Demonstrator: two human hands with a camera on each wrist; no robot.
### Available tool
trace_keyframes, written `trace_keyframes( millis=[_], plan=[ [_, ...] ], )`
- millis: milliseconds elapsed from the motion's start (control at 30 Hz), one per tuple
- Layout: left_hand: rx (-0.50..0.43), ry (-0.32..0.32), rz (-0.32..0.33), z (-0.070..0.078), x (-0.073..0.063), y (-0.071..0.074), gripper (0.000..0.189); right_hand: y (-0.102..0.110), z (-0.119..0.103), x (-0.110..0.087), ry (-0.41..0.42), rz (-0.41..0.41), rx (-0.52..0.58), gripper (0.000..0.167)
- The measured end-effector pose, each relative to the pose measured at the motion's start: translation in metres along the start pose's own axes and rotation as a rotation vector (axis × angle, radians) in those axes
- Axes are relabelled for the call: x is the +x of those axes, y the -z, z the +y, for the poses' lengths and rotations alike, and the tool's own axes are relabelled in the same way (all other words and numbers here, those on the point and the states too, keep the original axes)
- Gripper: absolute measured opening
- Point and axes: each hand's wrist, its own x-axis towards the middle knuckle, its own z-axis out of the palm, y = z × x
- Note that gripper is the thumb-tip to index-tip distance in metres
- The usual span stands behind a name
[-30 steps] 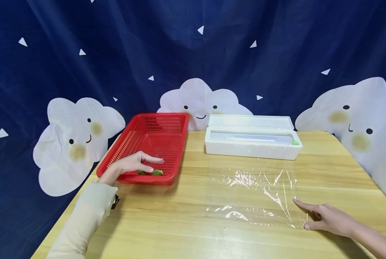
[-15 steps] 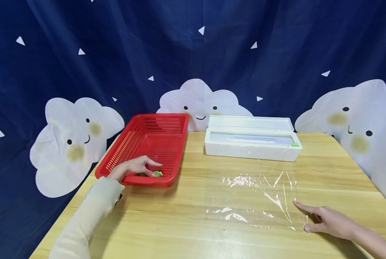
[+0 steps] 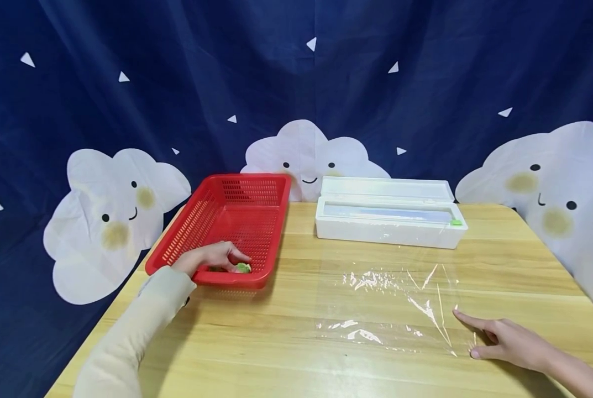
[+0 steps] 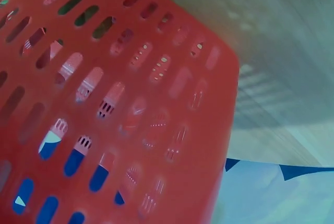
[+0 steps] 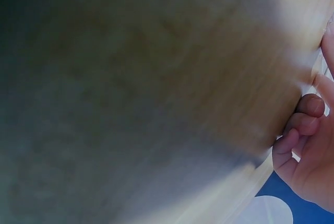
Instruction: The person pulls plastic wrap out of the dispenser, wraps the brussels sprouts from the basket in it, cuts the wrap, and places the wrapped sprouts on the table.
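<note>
My left hand [image 3: 215, 256] reaches over the near end of the red plastic basket [image 3: 281, 221]. Its thumb and fingers close around a small green piece [image 3: 243, 268], like a bit of vegetable, partly covered by the hand. In the left wrist view the slotted basket wall [image 4: 156, 93] hides that hand. A sheet of clear plastic wrap [image 3: 376, 309] lies over the table, running from the white wrap box [image 3: 391, 231]. At its right edge my right hand [image 3: 512, 342] presses with extended index finger and thumb, the other fingers folded, as the right wrist view [image 5: 313, 151] also shows.
The wrap box stands at the back of the wooden table [image 3: 276, 354] with its lid [image 3: 388, 188] raised and a green slider [image 3: 456, 223] at its right end. Behind the table hangs a dark blue curtain [image 3: 276, 66] printed with clouds.
My left hand has gone lower into the basket and its fingers have closed in on the green piece. My right hand keeps its place at the wrap's edge.
</note>
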Motion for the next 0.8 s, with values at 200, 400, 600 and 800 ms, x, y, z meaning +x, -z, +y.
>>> trace_keyframes(
  millis=[200,400,600,800],
  plan=[
    [0.010,-0.034,-0.022,0.0019,0.0001,0.0001,0.038,0.0004,-0.0006,-0.0014,-0.006,0.006,-0.007,0.071],
    [-0.011,-0.026,-0.018,0.0022,-0.0006,-0.0009,0.037,0.0020,-0.0013,-0.0002,-0.025,-0.028,0.025,0.070],
    [0.005,-0.041,-0.011,0.0032,-0.0007,-0.0015,0.036,0.0027,-0.0018,-0.0010,-0.015,-0.012,0.023,0.068],
    [-0.023,0.002,0.037,0.0046,-0.0033,-0.0019,0.035,0.0017,-0.0005,-0.0007,-0.016,-0.013,0.035,0.067]
  ],
)
